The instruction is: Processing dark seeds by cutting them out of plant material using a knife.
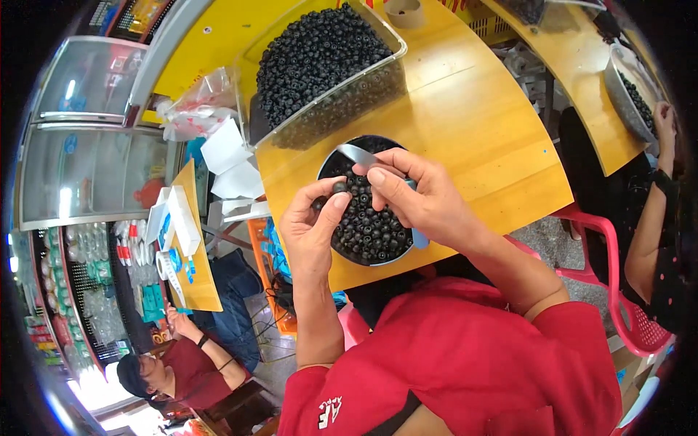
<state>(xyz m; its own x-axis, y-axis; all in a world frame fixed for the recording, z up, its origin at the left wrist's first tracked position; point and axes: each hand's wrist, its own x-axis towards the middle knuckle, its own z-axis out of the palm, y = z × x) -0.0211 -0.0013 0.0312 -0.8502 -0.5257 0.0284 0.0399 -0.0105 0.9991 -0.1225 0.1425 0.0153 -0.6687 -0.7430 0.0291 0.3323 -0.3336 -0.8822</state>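
My left hand (311, 225) is closed, pinching a small dark round bead-like piece (339, 187) between thumb and fingertips. Beside it, my right hand (418, 190) grips a small knife; its flat grey blade (358, 155) points toward the upper left. Both hands are over a round blue-edged bowl (420, 238) at the near edge of the table. Many similar dark round pieces (372, 232) lie in the bowl. Whether they are fruit or beads, I cannot tell.
Just beyond the bowl, a large clear plastic tub (342, 91) holds a heap of dark pieces on the yellow wooden table (480, 123). A cardboard-coloured roll (404, 12) stands behind. Right: a pink chair (618, 291) and a person's arm (647, 232) at another bowl (624, 94). Lower left: another person (193, 370).
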